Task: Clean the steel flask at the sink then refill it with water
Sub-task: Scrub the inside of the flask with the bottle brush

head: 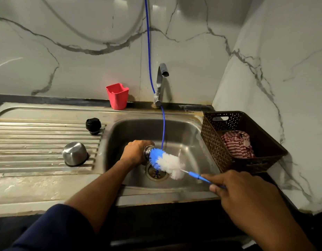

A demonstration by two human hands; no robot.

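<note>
Steel flask (148, 151) held tipped over the sink (191, 127) basin by the left hand (135, 153), gripped near the neck, body mostly hidden. Bottle brush (167, 163) pinched by its thin handle in the right hand (247, 193), blue tip apparently just inside the mouth. Likely to flick dirty spray if yanked free; wet flask could slip toward the drain (156, 173).

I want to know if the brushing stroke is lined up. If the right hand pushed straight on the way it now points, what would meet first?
The right hand points along the bottle brush, whose blue tip already sits at the steel flask mouth, so the flask probably comes first.
</note>
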